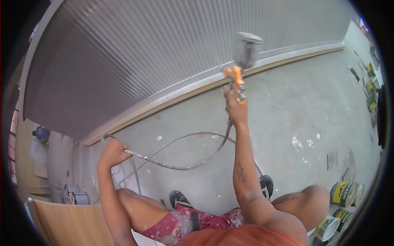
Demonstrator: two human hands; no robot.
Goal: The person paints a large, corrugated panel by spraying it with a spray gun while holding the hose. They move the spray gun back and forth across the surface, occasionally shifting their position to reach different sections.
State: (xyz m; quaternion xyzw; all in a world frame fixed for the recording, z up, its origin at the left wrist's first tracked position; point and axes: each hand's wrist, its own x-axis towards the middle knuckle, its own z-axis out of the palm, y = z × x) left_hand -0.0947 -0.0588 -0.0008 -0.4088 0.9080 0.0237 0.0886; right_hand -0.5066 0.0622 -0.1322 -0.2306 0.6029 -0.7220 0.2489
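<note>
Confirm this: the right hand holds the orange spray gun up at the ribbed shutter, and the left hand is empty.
Wrong: the left hand grips the hose. The right hand does hold the spray gun at the shutter, as the head view shows.

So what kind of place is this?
Probably a building site or workshop being painted: the right hand holds an orange spray gun, the left hand its grey hose, before a grey ribbed metal shutter, and yellow-labelled paint tins sit on the paint-spattered concrete floor.

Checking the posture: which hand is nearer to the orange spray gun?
Right: the right hand holds the spray gun; the left hand holds the hose, lower, apart.
</note>
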